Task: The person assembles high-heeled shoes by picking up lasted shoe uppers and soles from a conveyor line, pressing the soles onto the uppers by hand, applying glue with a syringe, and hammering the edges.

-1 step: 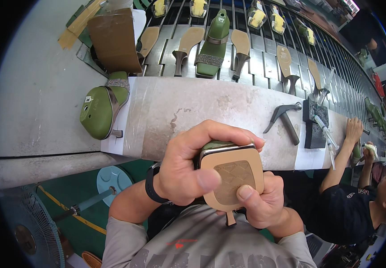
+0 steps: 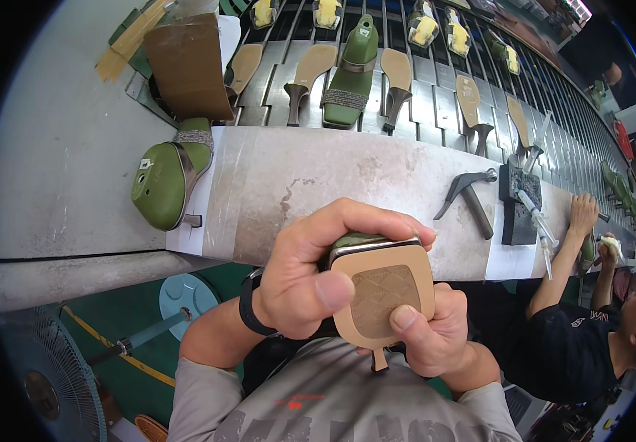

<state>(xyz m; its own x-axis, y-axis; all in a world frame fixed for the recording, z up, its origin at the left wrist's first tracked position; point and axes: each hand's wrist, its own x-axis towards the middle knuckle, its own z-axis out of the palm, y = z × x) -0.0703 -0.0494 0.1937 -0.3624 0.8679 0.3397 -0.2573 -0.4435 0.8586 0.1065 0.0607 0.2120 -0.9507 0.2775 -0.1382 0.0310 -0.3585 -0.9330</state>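
Both my hands hold a high-heeled shoe by its front, its tan sole (image 2: 419, 295) turned up toward me. A darker patterned panel sits in the middle of the sole, and a slim tan-tipped heel points toward my body. My left hand (image 2: 310, 272) wraps the left side and square toe edge, its thumb at the sole's left edge. With its thumb pressed on the panel, my right hand (image 2: 436, 331) grips the lower right side. A bit of green shows under the toe edge; the rest of the upper is hidden.
On the bench (image 2: 332, 169) lie a hammer (image 2: 472, 199), a black block (image 2: 517, 214) and syringes (image 2: 535, 210). A green shoe on its last (image 2: 167, 180) stands at left. Beyond runs a conveyor (image 2: 428, 96) with soles and shoes. A fan (image 2: 53, 390) is lower left; a co-worker (image 2: 568, 346) sits right.
My left thumb has shifted slightly left, from over the sole to its left edge. The shoe and my right hand look unmoved.
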